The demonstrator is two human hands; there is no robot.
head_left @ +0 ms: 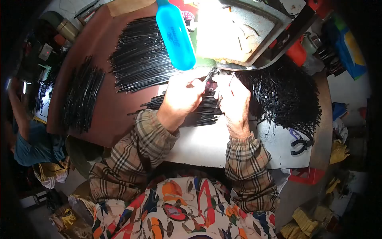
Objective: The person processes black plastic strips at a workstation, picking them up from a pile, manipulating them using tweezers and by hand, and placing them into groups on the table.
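My left hand (181,97) is closed in a pinch on a thin dark piece near the metal arm's tip (223,67). Beside it on the right, my right hand (235,102) is closed too, its fingertips round a thin dark strip. Fine detail between the fingertips is too small to tell. Below and between the hands lie several black strips (203,115). A large bundle of black strips (139,55) is at the upper left of my hands, and a tangled black pile (282,95) is to the right.
A blue bottle-shaped object (175,36) stands out above my left hand. Under a bright light is a metal-framed machine part (258,32). Another black bundle (82,95) lies left. Black-handled pliers (301,145) rest at the right. Another person (34,139) is at the far left.
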